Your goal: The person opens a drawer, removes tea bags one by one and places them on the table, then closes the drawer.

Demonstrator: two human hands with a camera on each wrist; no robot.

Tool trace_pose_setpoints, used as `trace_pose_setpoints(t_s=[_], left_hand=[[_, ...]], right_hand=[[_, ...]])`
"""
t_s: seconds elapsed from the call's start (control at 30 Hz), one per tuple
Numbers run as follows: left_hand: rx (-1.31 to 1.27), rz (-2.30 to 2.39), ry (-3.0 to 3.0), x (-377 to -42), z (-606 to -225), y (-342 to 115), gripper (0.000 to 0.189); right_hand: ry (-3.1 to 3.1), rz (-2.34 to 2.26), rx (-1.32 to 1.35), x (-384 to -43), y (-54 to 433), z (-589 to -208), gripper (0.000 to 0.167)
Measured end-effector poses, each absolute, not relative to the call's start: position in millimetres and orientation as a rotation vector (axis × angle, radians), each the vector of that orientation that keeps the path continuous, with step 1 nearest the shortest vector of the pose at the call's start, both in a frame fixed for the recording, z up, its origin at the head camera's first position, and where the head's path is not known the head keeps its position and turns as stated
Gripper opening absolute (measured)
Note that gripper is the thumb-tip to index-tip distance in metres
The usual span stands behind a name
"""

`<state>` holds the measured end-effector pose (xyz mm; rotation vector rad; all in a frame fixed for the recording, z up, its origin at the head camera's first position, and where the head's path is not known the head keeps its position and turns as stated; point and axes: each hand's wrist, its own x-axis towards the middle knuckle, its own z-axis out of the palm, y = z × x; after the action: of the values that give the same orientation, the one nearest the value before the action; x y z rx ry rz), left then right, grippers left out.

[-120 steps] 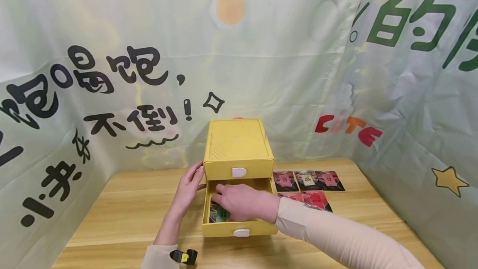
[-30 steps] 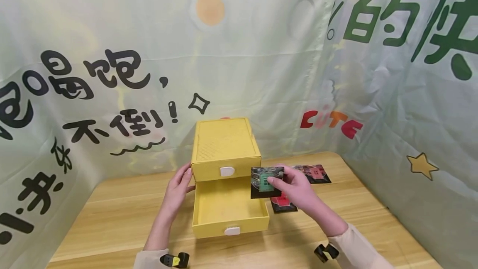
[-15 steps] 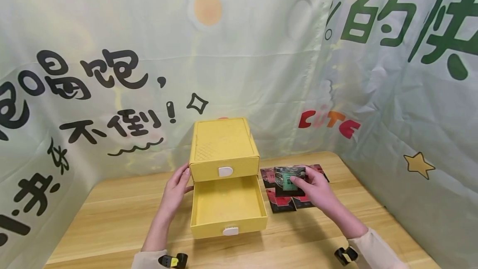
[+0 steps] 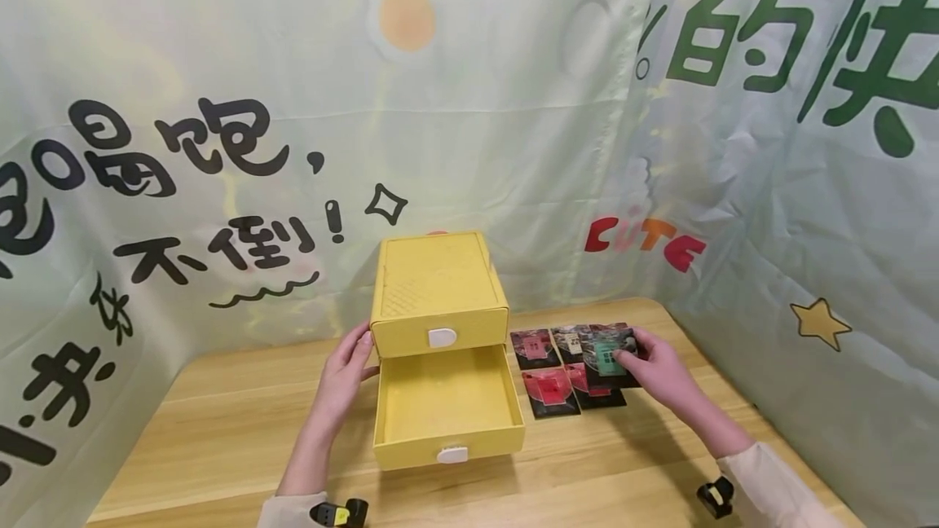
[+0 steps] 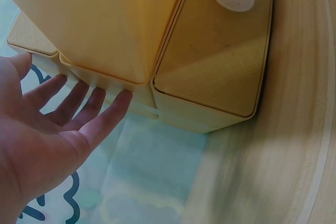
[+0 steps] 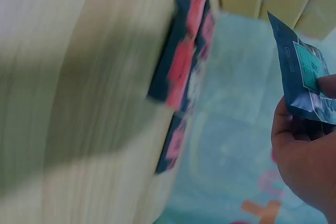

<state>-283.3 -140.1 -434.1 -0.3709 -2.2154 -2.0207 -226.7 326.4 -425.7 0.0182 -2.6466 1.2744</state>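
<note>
My right hand (image 4: 663, 369) pinches a small flat sachet (image 4: 605, 355) by its right edge, thumb on the front. The sachet is dark with a green label; in the right wrist view it is held up (image 6: 302, 72) off the table. Behind it in the head view lie several similar sachets in two rows, with red, pink and cream labels, such as a red-labelled sachet (image 4: 550, 391); the held one partly hides some. My left hand (image 4: 345, 373) rests its fingertips on the left side of a yellow drawer unit (image 4: 440, 275), its fingers (image 5: 107, 121) spread and fairly straight.
The unit's lower drawer (image 4: 449, 455) is pulled out and shows a bare yellow bottom; its upper drawer (image 4: 440, 336) is pushed in. A printed cloth (image 4: 506, 145) hangs behind and beside the wooden table (image 4: 242, 422).
Four seconds ago my right hand was inside the lower drawer at the green-labelled sachet. It has since lifted the sachet out and carried it right, over the laid-out sachets. My left hand stays at the unit.
</note>
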Motion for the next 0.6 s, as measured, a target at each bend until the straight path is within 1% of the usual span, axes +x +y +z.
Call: trace_pose_setpoints(t_s=[0.03, 0.1, 0.13, 0.2, 0.23, 0.37, 0.6], left_hand=[[-0.368, -2.022, -2.216, -283, -434, -141, 0.05], [-0.365, -2.026, -2.214, -283, -434, -142, 0.051], [-0.365, -2.027, -2.213, -282, -434, -142, 0.051], [-0.366, -2.027, -2.212, -282, -434, -143, 0.05], [-0.366, -2.027, -2.211, -282, -434, -143, 0.05], [-0.375, -2.03, -2.203, -282, -434, -142, 0.05], [-0.38, -2.027, -2.204, -284, -435, -141, 0.049]], right_hand=[[-2.649, 1.262, 0.018, -229, 331, -427, 0.043], [-2.638, 1.24, 0.031, -233, 340, -429, 0.042], [-2.637, 1.231, 0.031, -234, 344, -430, 0.038], [-2.639, 1.189, 0.032, -237, 352, -431, 0.038], [-2.644, 1.166, 0.032, -238, 355, -432, 0.039], [-2.692, 1.053, 0.018, -241, 371, -435, 0.051], [-2.778, 0.961, -0.025, -252, 397, -450, 0.054]])
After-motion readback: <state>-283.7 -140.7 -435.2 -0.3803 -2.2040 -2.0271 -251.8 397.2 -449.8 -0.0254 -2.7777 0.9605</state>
